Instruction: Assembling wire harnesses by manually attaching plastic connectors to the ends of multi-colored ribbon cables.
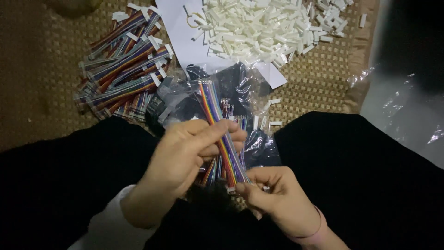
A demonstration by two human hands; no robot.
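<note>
The left hand (185, 153) has its fingers closed around a flat rainbow-coloured ribbon cable (221, 132), which rises above the fingertips. The right hand (275, 196) pinches the cable's lower end, where a small white plastic connector (231, 188) sits just beside its thumb.

Left hand (185, 153) grips rainbow ribbon cable (219, 129); right hand (277, 196) pinches its lower end connector (231, 189).

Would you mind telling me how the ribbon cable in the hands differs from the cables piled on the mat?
The held ribbon cable is single, gripped by the left hand and right hand; the cable pile lies untouched. The held one stands nearly upright; the piled ones lie flat, bunched. Both are rainbow-striped.
</note>
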